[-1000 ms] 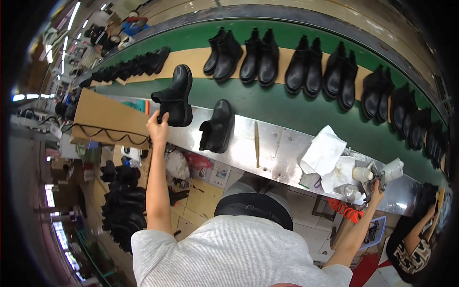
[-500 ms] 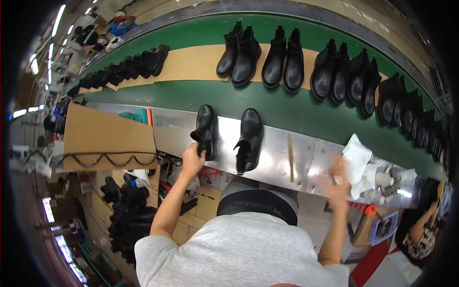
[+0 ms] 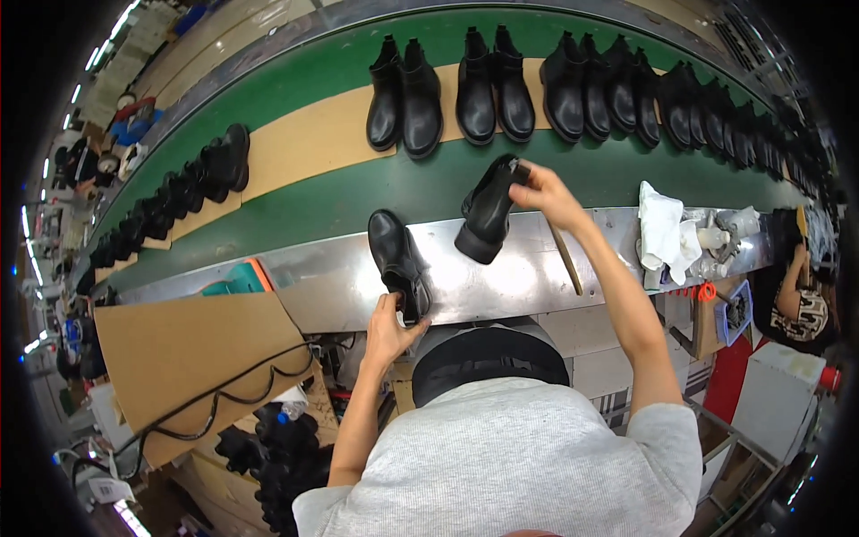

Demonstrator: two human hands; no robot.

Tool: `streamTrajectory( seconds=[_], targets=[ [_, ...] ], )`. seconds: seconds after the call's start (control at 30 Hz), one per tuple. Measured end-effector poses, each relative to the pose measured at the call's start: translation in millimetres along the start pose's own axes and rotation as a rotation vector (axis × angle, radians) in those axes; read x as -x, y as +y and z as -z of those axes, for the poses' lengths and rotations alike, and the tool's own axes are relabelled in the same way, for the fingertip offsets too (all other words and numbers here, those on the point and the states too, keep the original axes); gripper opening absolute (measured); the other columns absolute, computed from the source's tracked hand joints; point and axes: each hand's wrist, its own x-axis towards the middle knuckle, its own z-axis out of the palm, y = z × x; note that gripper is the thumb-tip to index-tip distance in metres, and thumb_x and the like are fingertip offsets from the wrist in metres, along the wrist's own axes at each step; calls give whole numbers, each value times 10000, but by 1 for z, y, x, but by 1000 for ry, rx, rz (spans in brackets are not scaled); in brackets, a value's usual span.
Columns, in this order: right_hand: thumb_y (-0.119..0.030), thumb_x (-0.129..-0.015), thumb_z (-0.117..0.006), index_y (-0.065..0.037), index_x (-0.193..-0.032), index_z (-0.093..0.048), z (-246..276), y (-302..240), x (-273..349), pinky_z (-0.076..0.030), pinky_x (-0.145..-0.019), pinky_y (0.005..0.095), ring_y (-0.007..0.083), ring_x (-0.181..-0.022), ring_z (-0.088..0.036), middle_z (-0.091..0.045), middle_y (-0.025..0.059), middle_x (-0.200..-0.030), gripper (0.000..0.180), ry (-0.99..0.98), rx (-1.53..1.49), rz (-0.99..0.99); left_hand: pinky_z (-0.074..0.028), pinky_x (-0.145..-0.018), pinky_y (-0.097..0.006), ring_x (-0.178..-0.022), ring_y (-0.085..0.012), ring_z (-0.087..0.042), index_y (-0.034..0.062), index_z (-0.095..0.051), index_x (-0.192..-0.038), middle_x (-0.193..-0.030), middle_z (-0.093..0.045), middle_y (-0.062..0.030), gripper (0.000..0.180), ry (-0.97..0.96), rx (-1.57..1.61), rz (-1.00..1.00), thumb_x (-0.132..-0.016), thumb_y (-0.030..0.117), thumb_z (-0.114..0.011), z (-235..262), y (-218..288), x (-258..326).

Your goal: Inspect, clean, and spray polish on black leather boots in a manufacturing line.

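Two black leather ankle boots are in my hands over the metal ledge. The left boot (image 3: 391,242) lies on the ledge, toe pointing away from me. Its open top is gripped by my left hand (image 3: 386,333), with the thumb and fingers on either side of the opening. My right hand (image 3: 544,195) pinches the top of the other ankle boot (image 3: 489,215). That boot is tilted, its heel low toward me and its shaft raised to the right; whether it still touches the ledge I cannot tell. A thin brownish stick (image 3: 566,259) lies just right of it.
Pairs of black boots (image 3: 420,107) stand on brown card along the green belt (image 3: 331,192). More footwear (image 3: 192,183) lines the left. A white cloth (image 3: 659,224) and small containers (image 3: 713,238) occupy the ledge's right end. A cardboard sheet (image 3: 192,358) with a black cable is at left.
My right hand came left from beside the white cloth and took hold of the right boot, turning and tilting it. My left hand still grips the left boot. The view has shifted.
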Motion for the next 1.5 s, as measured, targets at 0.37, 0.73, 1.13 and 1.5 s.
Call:
streamTrajectory(
  seconds=[0.37,0.73,1.13,1.5],
  targets=[
    [-94,-849,-570,-3,-1118,-520,51,21,-16,-415,-945,316,188,-1015,-576,-612,91,-1076,289,15,-880,364,-476,-787,-393,-898,-339,-590,-64,-521,-1041,-983,-569,-201,622,8,8,65,-597,251,-823,-5,-3,1],
    [-125,-834,-599,-61,-1037,-550,51,-39,-27,-464,-689,226,73,-825,-573,-602,2,-937,219,142,-485,180,-483,-776,-379,-898,-339,-594,-48,-518,-1019,-981,-579,-204,629,-19,6,74,-576,251,-848,-10,-2,-2],
    [-85,-786,-588,-57,-949,-583,59,-34,-17,-469,-762,281,143,-843,-595,-614,30,-895,166,358,-576,230,-478,-803,-384,-941,-336,-591,-67,-506,-1063,-1024,-579,-214,679,-88,22,166,-581,269,-846,-4,-1,-3],
    [-193,-688,-524,-72,-760,-493,68,48,32,-478,-733,339,217,-738,-558,-551,69,-740,145,666,-1038,368,-488,-756,-332,-981,-230,-582,-13,-469,-1250,-1161,-569,-140,684,97,512,432,-745,382,-708,72,-63,-58]
  ],
)
